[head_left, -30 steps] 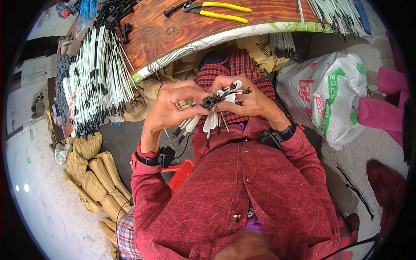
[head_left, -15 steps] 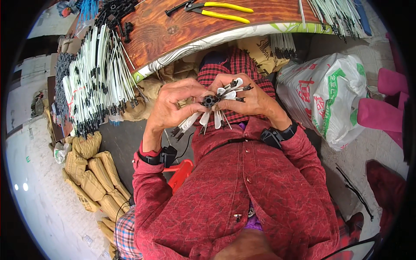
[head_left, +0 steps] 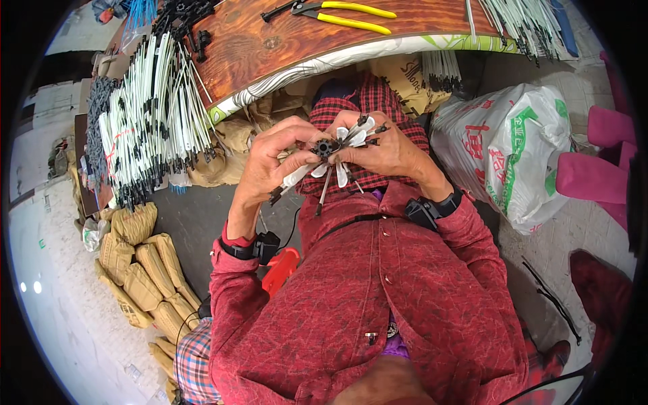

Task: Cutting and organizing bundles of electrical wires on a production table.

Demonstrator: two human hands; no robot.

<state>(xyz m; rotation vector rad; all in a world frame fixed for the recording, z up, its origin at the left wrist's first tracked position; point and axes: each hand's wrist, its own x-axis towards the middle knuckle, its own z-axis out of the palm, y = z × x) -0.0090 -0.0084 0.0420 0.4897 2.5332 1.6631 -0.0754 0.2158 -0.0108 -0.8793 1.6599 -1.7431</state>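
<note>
Above my lap, a small black notched hub point(head_left: 325, 148) faces up between my two hands, its centre hole showing. White ribs point(head_left: 341, 175) with black ends fan out around it, some upward to the right and others downward. The thumb and fingers of my left hand point(head_left: 271, 160) close on the hub's left side. My right hand point(head_left: 386, 154) is closed around the hub's right side and the ribs there; its fingertips are partly hidden behind the ribs.
A wooden table point(head_left: 290, 47) ahead carries yellow-handled pliers point(head_left: 354, 15) and black plastic parts point(head_left: 179, 17). Bundled white rods point(head_left: 152, 115) hang at its left. A white plastic sack point(head_left: 506, 152) stands right, beside a pink chair point(head_left: 590, 177). Brown paper packs point(head_left: 145, 270) lie on the left floor.
The hub has risen slightly and tilted between my hands. The ribs have spread differently, with one now pointing down toward me. Both hands keep their hold.
</note>
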